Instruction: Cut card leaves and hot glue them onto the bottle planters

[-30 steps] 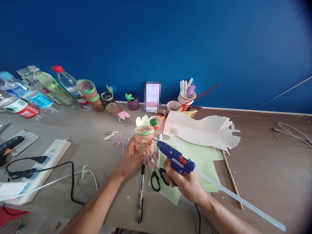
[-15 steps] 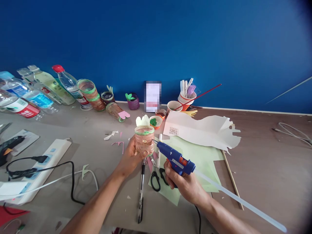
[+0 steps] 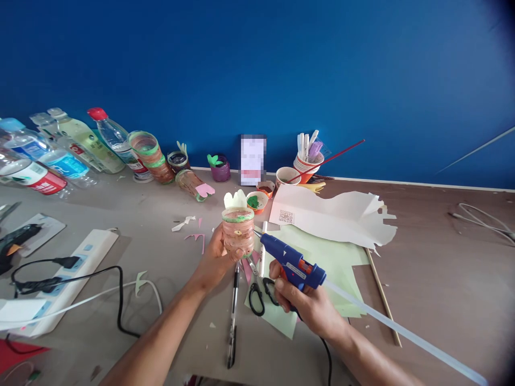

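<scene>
My left hand (image 3: 219,257) is closed around a small painted cup (image 3: 238,233), brownish pink with green bands at its rim and base. Pale cut-paper petals (image 3: 235,199) stand up behind the cup's rim. In my right hand (image 3: 300,300) is a blue hot glue gun (image 3: 292,261), its nozzle pointing left at the cup's side, close to the wall. A long translucent glue stick (image 3: 402,324) sticks out of the gun's back. Below the hands lie black-handled scissors (image 3: 256,299), a black pen (image 3: 233,316) and a white marker (image 3: 263,257), over pale green paper (image 3: 341,273).
Several bottles (image 3: 72,136) and painted cups (image 3: 149,155) line the back left. A power strip (image 3: 80,273) with cables lies at left. A propped phone (image 3: 252,160), paint dishes (image 3: 257,201), a pen cup (image 3: 308,163), torn white paper (image 3: 330,212) and a wooden stick (image 3: 384,297) occupy the middle and right.
The glue gun's nozzle has shifted slightly right, a little away from the cup's wall. The cup stays nearly in place in my left hand.
</scene>
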`<state>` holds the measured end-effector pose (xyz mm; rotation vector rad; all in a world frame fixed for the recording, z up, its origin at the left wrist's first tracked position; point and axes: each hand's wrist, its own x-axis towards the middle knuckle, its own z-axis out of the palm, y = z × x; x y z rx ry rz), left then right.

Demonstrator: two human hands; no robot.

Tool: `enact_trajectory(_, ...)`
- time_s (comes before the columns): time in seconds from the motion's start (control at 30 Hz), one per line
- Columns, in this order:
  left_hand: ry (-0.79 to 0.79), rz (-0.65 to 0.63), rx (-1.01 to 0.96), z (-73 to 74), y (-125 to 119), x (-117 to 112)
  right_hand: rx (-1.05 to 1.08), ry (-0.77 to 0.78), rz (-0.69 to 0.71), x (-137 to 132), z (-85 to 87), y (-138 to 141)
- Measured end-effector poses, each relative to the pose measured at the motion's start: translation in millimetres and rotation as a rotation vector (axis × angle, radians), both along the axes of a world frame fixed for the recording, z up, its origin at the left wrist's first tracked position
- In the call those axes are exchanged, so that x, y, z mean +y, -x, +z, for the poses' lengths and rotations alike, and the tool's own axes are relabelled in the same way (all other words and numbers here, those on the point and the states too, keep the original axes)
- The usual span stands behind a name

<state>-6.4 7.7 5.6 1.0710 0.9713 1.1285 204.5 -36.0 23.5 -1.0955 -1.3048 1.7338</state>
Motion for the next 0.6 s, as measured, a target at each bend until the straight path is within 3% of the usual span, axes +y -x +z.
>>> enact_trajectory(0.23,0.023,0.003,-0.015,-3.9,1.6,1.4,-0.074,-0.071,-0.017,-1.5,14.9,-8.0)
enact_trajectory(0.43,0.032,0.014,-0.045,-2.6,0.6,1.3,-0.346,-0.528,-0.038,-4.9,38.7,-17.3)
enact_trajectory(0.6,0.025,-0.004,-0.071,-0.3,1.3,0.1,-0.617,-0.857,-0.083,-11.1,30.6,-26.5)
